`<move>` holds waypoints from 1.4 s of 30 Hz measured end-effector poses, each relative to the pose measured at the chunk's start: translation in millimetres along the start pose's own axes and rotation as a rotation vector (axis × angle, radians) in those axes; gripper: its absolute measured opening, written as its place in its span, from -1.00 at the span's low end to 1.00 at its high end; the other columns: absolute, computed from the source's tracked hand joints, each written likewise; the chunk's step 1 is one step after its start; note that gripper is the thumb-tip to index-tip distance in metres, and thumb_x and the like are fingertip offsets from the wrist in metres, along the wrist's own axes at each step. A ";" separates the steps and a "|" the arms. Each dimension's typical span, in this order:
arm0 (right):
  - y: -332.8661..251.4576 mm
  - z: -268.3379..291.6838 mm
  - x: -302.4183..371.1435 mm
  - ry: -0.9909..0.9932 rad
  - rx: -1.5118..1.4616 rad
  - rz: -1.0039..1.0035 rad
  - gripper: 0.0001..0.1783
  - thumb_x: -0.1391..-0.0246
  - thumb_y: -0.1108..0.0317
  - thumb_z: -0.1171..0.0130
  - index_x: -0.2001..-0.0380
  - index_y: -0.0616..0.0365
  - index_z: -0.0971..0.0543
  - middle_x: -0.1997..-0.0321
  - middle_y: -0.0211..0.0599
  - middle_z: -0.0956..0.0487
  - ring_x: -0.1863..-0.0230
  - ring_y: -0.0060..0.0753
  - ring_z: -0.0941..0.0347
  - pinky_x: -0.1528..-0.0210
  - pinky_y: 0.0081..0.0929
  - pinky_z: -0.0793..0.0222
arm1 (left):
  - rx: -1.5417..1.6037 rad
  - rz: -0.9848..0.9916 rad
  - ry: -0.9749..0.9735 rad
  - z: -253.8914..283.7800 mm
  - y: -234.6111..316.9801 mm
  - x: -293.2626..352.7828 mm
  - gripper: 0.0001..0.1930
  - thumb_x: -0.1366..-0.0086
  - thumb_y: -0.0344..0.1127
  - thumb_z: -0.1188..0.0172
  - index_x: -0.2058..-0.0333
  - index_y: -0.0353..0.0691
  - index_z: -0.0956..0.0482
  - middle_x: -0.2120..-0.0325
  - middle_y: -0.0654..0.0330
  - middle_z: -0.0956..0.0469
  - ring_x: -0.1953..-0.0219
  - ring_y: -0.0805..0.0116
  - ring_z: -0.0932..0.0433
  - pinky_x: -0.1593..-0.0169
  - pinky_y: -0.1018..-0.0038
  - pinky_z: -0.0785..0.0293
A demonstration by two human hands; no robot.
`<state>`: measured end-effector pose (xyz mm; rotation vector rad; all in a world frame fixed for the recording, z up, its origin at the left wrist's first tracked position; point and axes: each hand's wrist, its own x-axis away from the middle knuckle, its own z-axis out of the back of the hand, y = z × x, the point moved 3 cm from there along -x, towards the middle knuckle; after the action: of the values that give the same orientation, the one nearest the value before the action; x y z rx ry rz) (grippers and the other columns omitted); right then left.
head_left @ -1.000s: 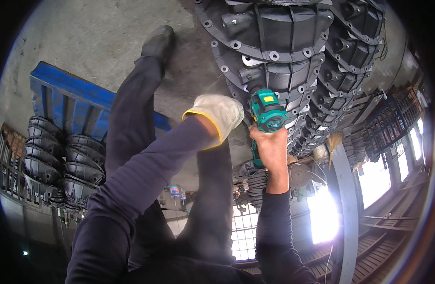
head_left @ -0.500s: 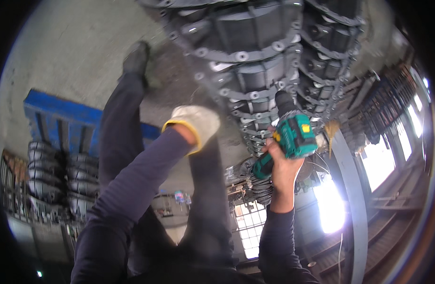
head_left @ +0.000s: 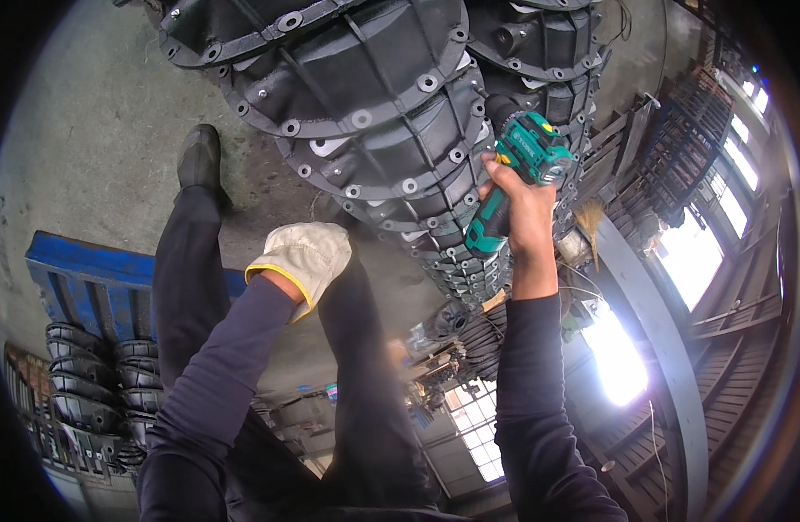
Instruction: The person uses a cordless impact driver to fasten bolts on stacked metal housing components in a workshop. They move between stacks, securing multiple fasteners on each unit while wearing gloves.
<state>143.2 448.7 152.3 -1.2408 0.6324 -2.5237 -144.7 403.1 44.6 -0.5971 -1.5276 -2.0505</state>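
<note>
Item: cordless drill (head_left: 532,150), one; teal and black moulded casing, yellow accents, blocky head, dark ribbed chuck. Location: right of centre, beside the stacked castings, its nose toward their rims. Whether the slim tip touches metal cannot be told.

Item: right hand (head_left: 530,204), one, bare, dark knitted sleeve. Grip: closed round the drill's handle, thumb along the near side; the remaining fingers partly hidden behind it.

Item: left hand (head_left: 306,254), one, in an off-white cloth work glove, creased, edged in yellow. Located over the legs, apart from the drill. Grip: cannot be told, the fingers being out of sight under the glove's back.

Item: castings (head_left: 356,83), dark matt metal, bowl-shaped, ribbed, flanges pierced with round holes; two large stacks, adjoining. Upper edge cuts off the topmost; lower tiers too crowded to count.

Item: blue pallet (head_left: 95,261), one, scuffed, slatted; partly behind a leg. Below it in view, two smaller stacks of dark parts (head_left: 82,391), dim.

Item: broom (head_left: 589,219), one, straw-coloured bristles, right of the drill.
</note>
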 end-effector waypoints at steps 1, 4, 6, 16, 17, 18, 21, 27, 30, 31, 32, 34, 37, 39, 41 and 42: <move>1.9 -2.4 -2.3 0.009 -0.006 0.004 -0.71 -0.12 0.48 -0.34 0.08 0.34 -0.67 0.16 -0.20 -0.73 0.43 -0.42 -0.61 0.31 -0.42 -0.53 | 0.012 -0.001 0.021 0.2 -0.4 0.5 -0.77 -0.35 -0.24 -0.11 0.28 -0.17 -0.73 0.29 0.03 -0.75 0.20 -0.01 -0.75 0.10 0.12 -0.68; 6.0 -6.6 -8.0 0.012 -0.001 0.019 -0.73 -0.10 0.48 -0.34 0.12 0.35 -0.67 0.19 -0.22 -0.72 0.42 -0.42 -0.60 0.29 -0.41 -0.52 | 0.008 -0.028 0.035 -0.3 -1.0 1.9 -0.78 -0.35 -0.27 -0.10 0.29 -0.17 -0.73 0.29 0.06 -0.75 0.22 0.01 -0.75 0.12 0.14 -0.69; 6.6 -6.3 -11.0 0.004 0.012 0.012 -0.76 -0.10 0.47 -0.35 0.16 0.33 -0.67 0.25 -0.24 -0.72 0.44 -0.43 -0.60 0.30 -0.42 -0.51 | -0.001 -0.028 0.030 -0.4 -1.8 2.5 -0.78 -0.34 -0.28 -0.10 0.30 -0.16 -0.73 0.30 0.08 -0.75 0.23 0.03 -0.75 0.13 0.16 -0.70; -22.8 19.8 -36.4 -0.152 0.193 -0.101 -0.76 -0.07 0.41 -0.43 0.21 0.23 -0.65 0.37 -0.32 -0.65 0.50 -0.43 -0.57 0.39 -0.39 -0.45 | 0.016 0.004 0.038 2.8 5.6 0.3 -0.80 -0.33 -0.29 -0.11 0.34 -0.14 -0.73 0.34 0.10 -0.75 0.26 0.06 -0.76 0.14 0.17 -0.70; -24.9 20.1 -37.8 -0.161 0.213 -0.095 -0.76 -0.06 0.41 -0.43 0.21 0.23 -0.65 0.37 -0.31 -0.65 0.50 -0.42 -0.57 0.39 -0.39 -0.44 | 0.035 0.022 0.050 2.0 6.5 0.9 -0.80 -0.33 -0.29 -0.11 0.34 -0.13 -0.73 0.34 0.10 -0.75 0.26 0.06 -0.76 0.14 0.17 -0.70; -26.7 19.9 -38.8 -0.170 0.234 -0.090 -0.76 -0.06 0.41 -0.43 0.21 0.23 -0.65 0.37 -0.31 -0.65 0.50 -0.42 -0.56 0.39 -0.38 -0.44 | 0.025 0.001 0.031 0.3 6.2 1.5 -0.80 -0.33 -0.29 -0.11 0.33 -0.13 -0.73 0.33 0.10 -0.75 0.25 0.06 -0.76 0.13 0.17 -0.70; -31.8 16.3 -43.1 -0.188 0.330 -0.061 -0.75 -0.04 0.40 -0.41 0.22 0.26 -0.64 0.37 -0.29 -0.65 0.50 -0.41 -0.56 0.39 -0.37 -0.43 | -0.012 -0.050 -0.013 -5.1 2.9 2.0 -0.78 -0.34 -0.27 -0.11 0.31 -0.13 -0.74 0.32 0.09 -0.76 0.22 0.05 -0.76 0.13 0.17 -0.70; -45.5 22.9 -53.0 -0.227 0.450 -0.112 -0.81 -0.01 0.43 -0.37 0.30 0.29 -0.64 0.47 -0.30 -0.63 0.52 -0.42 -0.57 0.44 -0.38 -0.45 | -0.012 -0.058 0.022 -6.2 -0.8 4.3 -0.77 -0.36 -0.27 -0.09 0.26 -0.13 -0.75 0.29 0.07 -0.76 0.19 0.02 -0.75 0.11 0.17 -0.70; -42.5 20.5 -55.8 -0.234 0.447 -0.106 -0.81 0.03 0.48 -0.34 0.30 0.29 -0.65 0.46 -0.28 -0.64 0.53 -0.41 -0.57 0.44 -0.37 -0.45 | 0.075 -0.033 0.087 0.6 -2.4 7.9 -0.76 -0.36 -0.26 -0.09 0.25 -0.13 -0.75 0.27 0.06 -0.76 0.18 0.00 -0.75 0.09 0.14 -0.69; -41.9 19.8 -56.6 -0.234 0.435 -0.093 -0.82 0.04 0.49 -0.34 0.31 0.29 -0.65 0.46 -0.28 -0.64 0.53 -0.41 -0.56 0.43 -0.37 -0.45 | 0.103 -0.022 0.104 2.8 -2.9 8.3 -0.76 -0.36 -0.25 -0.09 0.24 -0.13 -0.74 0.27 0.06 -0.76 0.18 0.00 -0.75 0.09 0.13 -0.68; -41.6 20.0 -56.9 -0.235 0.434 -0.097 -0.82 0.04 0.49 -0.34 0.31 0.29 -0.65 0.46 -0.28 -0.64 0.53 -0.41 -0.56 0.43 -0.37 -0.45 | 0.130 -0.002 0.112 4.0 -2.8 8.4 -0.76 -0.36 -0.24 -0.09 0.24 -0.13 -0.74 0.27 0.05 -0.76 0.17 -0.01 -0.75 0.08 0.12 -0.68; -40.7 21.2 -57.1 -0.222 0.449 -0.105 -0.82 0.05 0.49 -0.33 0.32 0.30 -0.65 0.47 -0.27 -0.64 0.53 -0.41 -0.56 0.44 -0.37 -0.45 | 0.119 -0.014 0.076 3.7 -1.8 7.1 -0.76 -0.36 -0.23 -0.09 0.24 -0.15 -0.74 0.27 0.04 -0.76 0.17 -0.02 -0.75 0.08 0.11 -0.67; -41.9 21.8 -56.8 -0.244 0.448 -0.085 -0.82 0.05 0.48 -0.32 0.33 0.31 -0.65 0.47 -0.26 -0.64 0.53 -0.40 -0.57 0.44 -0.37 -0.45 | 0.118 -0.032 0.082 2.0 -0.7 5.9 -0.76 -0.36 -0.23 -0.10 0.25 -0.15 -0.74 0.27 0.04 -0.75 0.17 -0.03 -0.75 0.08 0.09 -0.66; -42.8 21.7 -57.1 -0.240 0.464 -0.085 -0.82 0.05 0.48 -0.32 0.33 0.32 -0.65 0.48 -0.25 -0.64 0.53 -0.40 -0.57 0.44 -0.37 -0.46 | 0.115 -0.038 0.091 0.3 -0.6 6.3 -0.76 -0.36 -0.22 -0.10 0.25 -0.15 -0.74 0.28 0.03 -0.75 0.18 -0.04 -0.74 0.09 0.09 -0.66; -43.8 20.8 -57.3 -0.238 0.486 -0.080 -0.82 0.05 0.48 -0.32 0.33 0.32 -0.65 0.48 -0.25 -0.64 0.54 -0.39 -0.57 0.44 -0.36 -0.46 | 0.101 -0.028 0.079 -1.6 -0.9 5.8 -0.76 -0.36 -0.22 -0.10 0.25 -0.15 -0.74 0.28 0.03 -0.75 0.19 -0.05 -0.74 0.09 0.08 -0.67; -44.3 20.6 -57.0 -0.232 0.498 -0.079 -0.82 0.05 0.48 -0.32 0.33 0.32 -0.65 0.48 -0.25 -0.64 0.54 -0.39 -0.57 0.44 -0.36 -0.45 | 0.107 -0.020 0.079 -2.1 -1.1 5.2 -0.76 -0.36 -0.22 -0.10 0.25 -0.15 -0.74 0.29 0.03 -0.75 0.19 -0.05 -0.74 0.10 0.08 -0.67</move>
<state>192.2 505.2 146.1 -1.3459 -0.0983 -2.3363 -149.6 400.6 46.4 -0.4569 -1.5918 -1.9685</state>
